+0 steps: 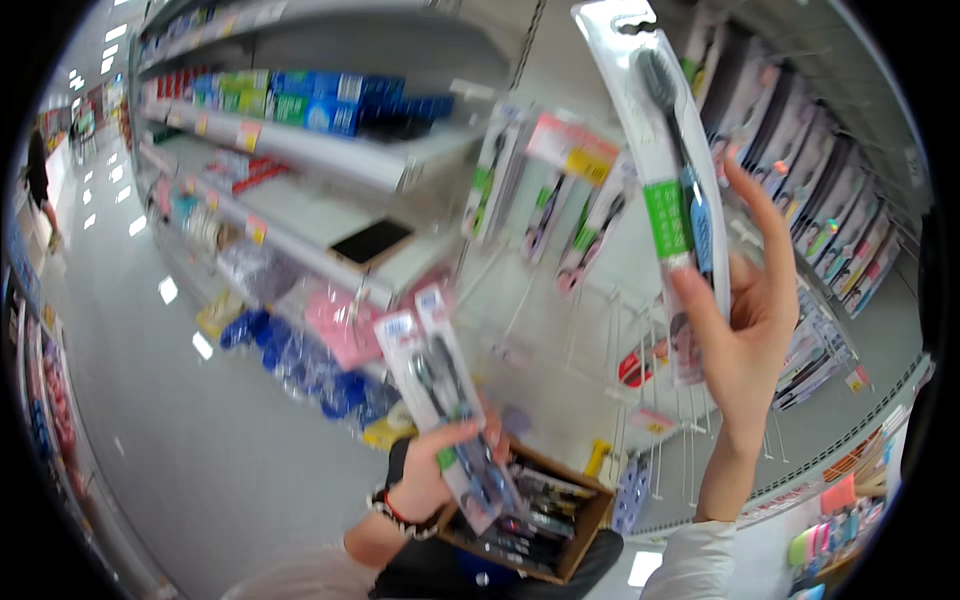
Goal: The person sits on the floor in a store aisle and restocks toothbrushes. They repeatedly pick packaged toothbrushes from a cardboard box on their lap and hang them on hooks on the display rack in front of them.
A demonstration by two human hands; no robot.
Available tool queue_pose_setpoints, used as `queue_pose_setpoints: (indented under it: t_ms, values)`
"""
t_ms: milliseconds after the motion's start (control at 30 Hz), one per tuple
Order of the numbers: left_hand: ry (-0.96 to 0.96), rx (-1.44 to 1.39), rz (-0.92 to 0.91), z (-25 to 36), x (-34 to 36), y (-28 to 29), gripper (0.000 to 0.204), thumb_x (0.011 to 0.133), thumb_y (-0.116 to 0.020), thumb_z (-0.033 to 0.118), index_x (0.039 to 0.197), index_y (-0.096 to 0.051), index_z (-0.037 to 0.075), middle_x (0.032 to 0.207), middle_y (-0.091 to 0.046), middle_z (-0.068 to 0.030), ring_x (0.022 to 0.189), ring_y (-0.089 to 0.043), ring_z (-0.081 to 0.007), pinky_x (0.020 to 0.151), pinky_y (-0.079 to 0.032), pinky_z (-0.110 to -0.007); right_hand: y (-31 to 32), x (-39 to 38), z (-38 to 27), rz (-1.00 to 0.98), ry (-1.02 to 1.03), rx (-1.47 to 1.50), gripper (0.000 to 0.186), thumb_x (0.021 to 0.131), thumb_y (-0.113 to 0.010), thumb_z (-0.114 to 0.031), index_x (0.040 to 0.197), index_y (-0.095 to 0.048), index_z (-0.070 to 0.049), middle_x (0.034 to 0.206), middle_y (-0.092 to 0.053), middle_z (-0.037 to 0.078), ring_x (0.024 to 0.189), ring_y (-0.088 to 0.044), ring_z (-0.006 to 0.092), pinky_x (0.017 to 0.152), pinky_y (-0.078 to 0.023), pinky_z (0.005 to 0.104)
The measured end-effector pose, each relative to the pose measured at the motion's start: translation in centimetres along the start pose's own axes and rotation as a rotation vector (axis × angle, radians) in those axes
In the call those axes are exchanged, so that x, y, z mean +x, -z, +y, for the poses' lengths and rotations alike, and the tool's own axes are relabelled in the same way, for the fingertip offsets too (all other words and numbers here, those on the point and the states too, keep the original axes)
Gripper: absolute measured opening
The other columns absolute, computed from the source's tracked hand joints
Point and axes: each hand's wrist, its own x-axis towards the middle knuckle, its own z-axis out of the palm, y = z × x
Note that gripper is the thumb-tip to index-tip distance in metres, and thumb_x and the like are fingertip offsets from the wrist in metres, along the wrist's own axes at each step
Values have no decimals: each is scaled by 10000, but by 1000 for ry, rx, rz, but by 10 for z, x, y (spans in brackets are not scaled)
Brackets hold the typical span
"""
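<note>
My right hand (pixel 735 325) grips a blister-packed toothbrush (pixel 650 140) with a dark head and blue-and-dark handle, raised upright at the upper right before pegboard hooks. Low in the middle, my left hand (pixel 435 470) holds several packaged toothbrushes (pixel 430 370) at a tilt. A cardboard box (pixel 575 560) of packaged toothbrushes is below and behind that hand. Hanging toothbrush packs (pixel 485 175) and a pink-and-yellow price sign (pixel 560 150) are behind the raised package.
Shelves (pixel 320 130) on the left hold blue and green boxes (pixel 310 95), a phone (pixel 372 242), and bagged blue and pink goods (pixel 340 320). More toothbrush packs (pixel 820 210) hang at the right. An aisle (pixel 170 420) runs along the left, with a person (pixel 40 175) at the far end.
</note>
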Motion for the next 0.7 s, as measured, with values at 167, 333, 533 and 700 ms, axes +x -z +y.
queue_pose_setpoints:
  t_ms: [167, 333, 533, 700]
  values:
    - [78, -1, -163, 4, -3, 14, 233, 795, -568, 169, 976, -463, 65, 775, -497, -73, 678, -535, -236, 717, -428, -372, 9, 78, -22, 81, 215, -111, 486, 832, -594, -46, 1305, -480, -37, 783, -635, 45, 597, -498, 26, 507, -366, 183]
    - [169, 55, 88, -8, -2, 6, 185, 830, -544, 240, 795, -541, 59, 669, -545, -71, 634, -529, -192, 584, -425, -306, 24, 129, 1, 134, 308, -204, 469, 828, -583, -84, 1283, -493, -11, 793, -644, 96, 635, -539, 82, 572, -431, 247]
    - [159, 24, 246, 2, -10, 0, 218, 825, -569, 240, 703, -493, 77, 593, -466, -47, 569, -461, -172, 532, -358, -286, 9, 151, -7, 148, 207, -183, 466, 820, -571, -133, 1264, -509, -6, 674, -604, 111, 525, -537, 116, 519, -421, 280]
    - [112, 9, 149, 0, -8, 10, 214, 827, -568, 218, 699, -504, 59, 594, -483, -62, 576, -477, -186, 553, -373, -288, 11, 167, 6, 178, 198, -308, 460, 820, -564, -150, 1257, -519, -11, 606, -564, 100, 484, -529, 133, 512, -418, 298]
